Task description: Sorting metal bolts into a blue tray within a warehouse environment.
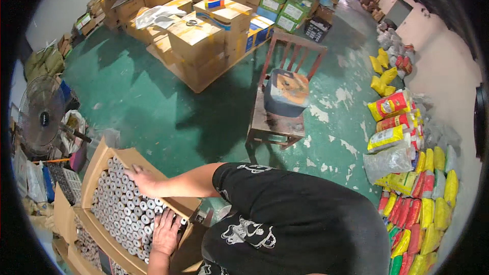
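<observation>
A cardboard box stands at the lower left with its flaps folded out. It is packed with rows of short silvery cylinders, each with a hole in its end. My left hand lies palm down on the cylinders at the box's near right corner, fingers spread. Across the box, my right hand rests at the far edge beside the upright flap. Its fingers reach apart over the cylinders, and I see nothing held in it. The right thumb is hard to make out.
A second open carton with similar pieces adjoins the box. A standing fan is at the left. A wooden chair bears a dark container. Stacked cartons stand behind; yellow and red bags line the right wall.
</observation>
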A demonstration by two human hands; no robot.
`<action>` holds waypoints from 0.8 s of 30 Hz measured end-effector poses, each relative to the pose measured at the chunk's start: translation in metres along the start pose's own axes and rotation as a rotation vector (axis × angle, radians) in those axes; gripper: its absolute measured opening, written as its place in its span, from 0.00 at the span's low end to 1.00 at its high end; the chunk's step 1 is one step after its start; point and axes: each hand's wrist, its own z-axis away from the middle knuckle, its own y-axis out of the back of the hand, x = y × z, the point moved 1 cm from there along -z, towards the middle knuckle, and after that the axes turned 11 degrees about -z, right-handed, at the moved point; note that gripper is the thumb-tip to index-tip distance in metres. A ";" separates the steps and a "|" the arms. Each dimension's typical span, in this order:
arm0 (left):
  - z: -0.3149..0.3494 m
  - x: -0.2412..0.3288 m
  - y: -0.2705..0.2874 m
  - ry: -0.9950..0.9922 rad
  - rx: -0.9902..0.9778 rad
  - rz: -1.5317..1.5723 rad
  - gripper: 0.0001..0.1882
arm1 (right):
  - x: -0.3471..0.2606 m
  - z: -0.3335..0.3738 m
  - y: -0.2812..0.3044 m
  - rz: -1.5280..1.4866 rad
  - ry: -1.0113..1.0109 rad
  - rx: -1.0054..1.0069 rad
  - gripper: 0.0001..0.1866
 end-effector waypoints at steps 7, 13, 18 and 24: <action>-0.012 -0.009 -0.022 0.016 0.120 0.020 0.17 | -0.004 0.000 0.008 0.117 -0.002 -0.013 0.39; -0.010 0.001 -0.024 0.071 0.170 0.121 0.15 | 0.001 0.001 0.008 -0.094 -0.078 -0.008 0.32; -0.008 -0.001 -0.011 0.076 0.178 0.140 0.17 | -0.013 0.009 0.020 0.205 0.025 -0.134 0.21; -0.005 -0.004 -0.011 -0.034 0.164 -0.046 0.20 | 0.007 0.002 0.007 0.081 0.096 -0.004 0.27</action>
